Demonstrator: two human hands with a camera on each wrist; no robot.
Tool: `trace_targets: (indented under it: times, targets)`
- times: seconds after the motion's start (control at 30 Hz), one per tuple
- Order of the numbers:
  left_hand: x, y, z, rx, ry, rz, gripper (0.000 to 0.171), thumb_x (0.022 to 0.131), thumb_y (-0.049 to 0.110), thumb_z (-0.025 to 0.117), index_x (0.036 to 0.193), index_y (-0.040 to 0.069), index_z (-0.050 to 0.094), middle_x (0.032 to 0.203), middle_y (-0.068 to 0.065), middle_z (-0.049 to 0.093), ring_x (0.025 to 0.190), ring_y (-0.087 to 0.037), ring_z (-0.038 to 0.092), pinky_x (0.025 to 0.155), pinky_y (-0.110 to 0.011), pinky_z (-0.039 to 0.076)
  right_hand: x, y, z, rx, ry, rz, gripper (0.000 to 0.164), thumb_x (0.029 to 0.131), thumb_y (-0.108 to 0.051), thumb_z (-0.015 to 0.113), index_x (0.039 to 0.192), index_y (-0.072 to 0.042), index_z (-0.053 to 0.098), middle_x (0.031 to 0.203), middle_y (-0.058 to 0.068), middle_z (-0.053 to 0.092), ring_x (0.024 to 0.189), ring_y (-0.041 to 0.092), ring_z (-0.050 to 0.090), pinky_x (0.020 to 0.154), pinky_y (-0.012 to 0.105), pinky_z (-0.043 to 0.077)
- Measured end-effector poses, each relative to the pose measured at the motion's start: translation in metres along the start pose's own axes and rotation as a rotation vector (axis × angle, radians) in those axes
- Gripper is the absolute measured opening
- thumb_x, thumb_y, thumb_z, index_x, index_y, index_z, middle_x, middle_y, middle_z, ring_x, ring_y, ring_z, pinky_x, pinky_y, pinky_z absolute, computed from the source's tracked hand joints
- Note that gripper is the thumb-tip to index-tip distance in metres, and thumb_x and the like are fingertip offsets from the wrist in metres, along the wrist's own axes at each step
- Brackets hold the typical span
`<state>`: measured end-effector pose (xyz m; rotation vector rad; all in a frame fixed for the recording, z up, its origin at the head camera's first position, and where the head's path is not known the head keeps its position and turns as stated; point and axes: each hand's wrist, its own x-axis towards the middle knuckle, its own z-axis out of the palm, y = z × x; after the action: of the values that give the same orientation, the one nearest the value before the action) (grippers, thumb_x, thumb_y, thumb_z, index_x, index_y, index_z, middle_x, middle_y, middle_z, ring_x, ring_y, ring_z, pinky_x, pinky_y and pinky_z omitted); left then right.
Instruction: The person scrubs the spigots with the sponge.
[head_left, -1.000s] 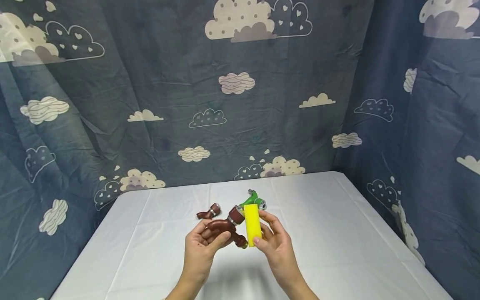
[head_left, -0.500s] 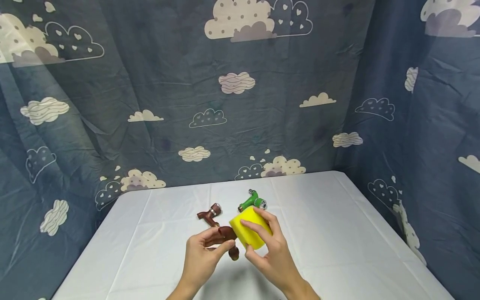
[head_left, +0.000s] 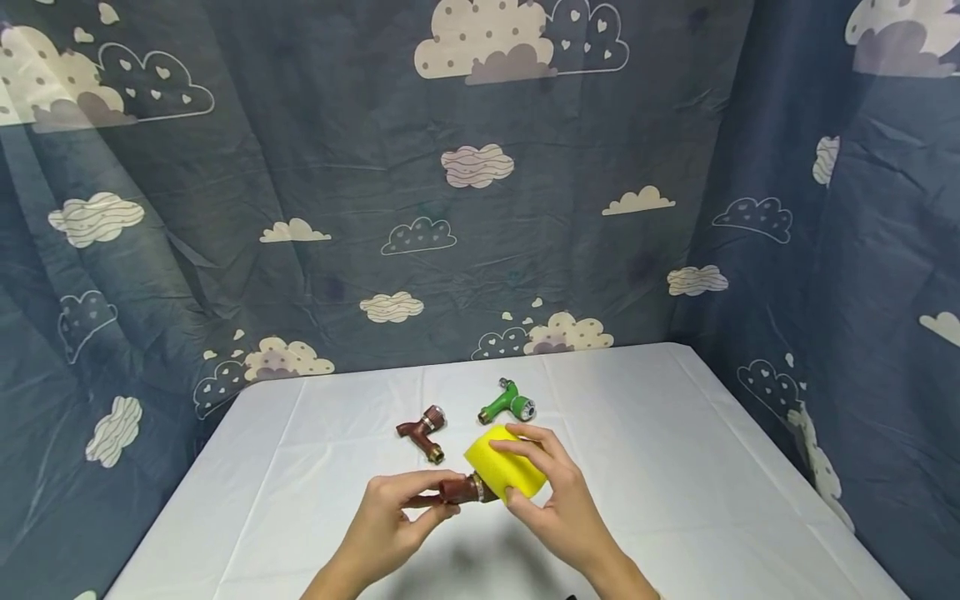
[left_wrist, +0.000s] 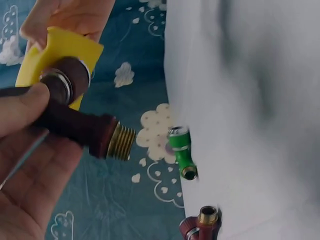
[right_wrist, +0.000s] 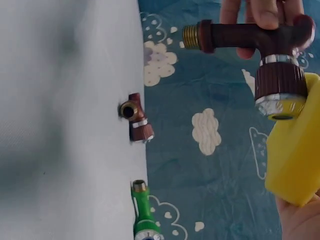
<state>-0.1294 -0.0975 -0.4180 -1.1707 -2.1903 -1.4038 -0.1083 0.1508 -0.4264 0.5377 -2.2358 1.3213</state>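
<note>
My left hand pinches a dark brown tap between thumb and fingers, above the table. Its brass threaded end points away from the hand in the left wrist view. A yellow sponge is in my right hand, gripped between the thumb and spread fingers. The sponge lies against the ribbed knob of the tap, by its silvery end. Part of the tap's body is hidden behind my left fingers and the sponge.
A second brown tap lies on the white-covered table, beyond my left hand. Farther back and to the right rests a green tap. Dark cloud-patterned cloth hangs behind and beside the table.
The held tap has turned, its knob swinging down and toward me. The sponge has tilted from edge-on to broad side and moved against the knob. My left hand has lowered slightly.
</note>
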Motion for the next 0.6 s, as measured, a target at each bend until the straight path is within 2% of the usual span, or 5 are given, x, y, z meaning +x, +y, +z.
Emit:
trace_targets:
  times: [0.1, 0.2, 0.37, 0.6]
  targets:
    - [-0.001, -0.002, -0.004, -0.049, 0.006, 0.029, 0.032, 0.092, 0.001, 0.082, 0.122, 0.01, 0.078, 0.11, -0.008, 0.083, 0.1, -0.01, 0.079, 0.077, -0.028, 0.068, 0.0, 0.0, -0.003, 0.032, -0.007, 0.009, 0.063, 0.083, 0.004, 0.076, 0.133, -0.033, 0.072, 0.147, -0.002, 0.062, 0.133, 0.024, 0.062, 0.102, 0.031, 0.058]
    - [-0.003, -0.003, -0.008, -0.108, 0.021, -0.003, 0.031, 0.093, 0.001, 0.082, 0.123, 0.009, 0.078, 0.11, -0.009, 0.083, 0.099, -0.01, 0.08, 0.076, -0.032, 0.069, 0.0, 0.001, -0.003, 0.037, -0.01, 0.003, 0.062, 0.084, 0.004, 0.074, 0.135, -0.032, 0.071, 0.147, -0.001, 0.063, 0.13, 0.021, 0.062, 0.101, 0.03, 0.058]
    - [-0.008, -0.005, -0.017, -0.2, 0.106, -0.166, 0.029, 0.091, 0.0, 0.082, 0.119, 0.004, 0.077, 0.109, -0.006, 0.083, 0.1, -0.008, 0.079, 0.08, -0.034, 0.069, -0.002, 0.006, 0.001, -0.019, -0.019, 0.003, 0.066, 0.08, 0.002, 0.077, 0.134, -0.035, 0.071, 0.149, -0.004, 0.06, 0.131, 0.02, 0.062, 0.102, 0.031, 0.059]
    - [-0.007, -0.017, -0.043, -0.226, 0.347, -0.432, 0.028, 0.092, -0.005, 0.079, 0.118, -0.01, 0.071, 0.106, 0.009, 0.082, 0.1, -0.005, 0.079, 0.087, -0.026, 0.067, -0.006, 0.013, 0.002, -0.1, -0.061, 0.032, 0.068, 0.078, 0.0, 0.08, 0.132, -0.039, 0.071, 0.149, -0.004, 0.058, 0.131, 0.02, 0.061, 0.102, 0.037, 0.061]
